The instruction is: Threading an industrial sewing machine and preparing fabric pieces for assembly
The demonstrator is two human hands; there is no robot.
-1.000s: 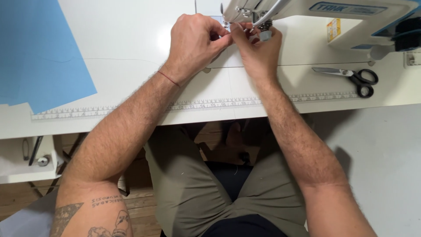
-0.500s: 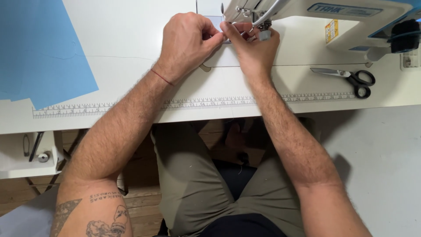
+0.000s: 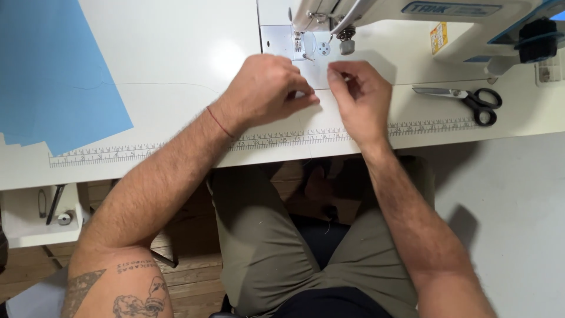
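Observation:
My left hand (image 3: 265, 89) rests on the white sewing table (image 3: 176, 65) just in front of the sewing machine's needle and presser foot (image 3: 299, 47). Its fingertips are pinched together and point right. My right hand (image 3: 362, 97) lies beside it, a little apart, with thumb and forefinger pinched near the needle plate (image 3: 321, 50). I see nothing between the fingers of either hand; a thread would be too thin to make out. The white sewing machine (image 3: 412, 17) stretches along the top right.
Black-handled scissors (image 3: 471, 100) lie on the table right of my right hand. Sheets of blue fabric (image 3: 53, 76) cover the table's left part. A printed ruler (image 3: 176, 148) runs along the front edge. A small white shelf (image 3: 35, 218) hangs below on the left.
Both hands have drawn back from the presser foot toward me and now lie slightly apart. The view has shifted as my head moved.

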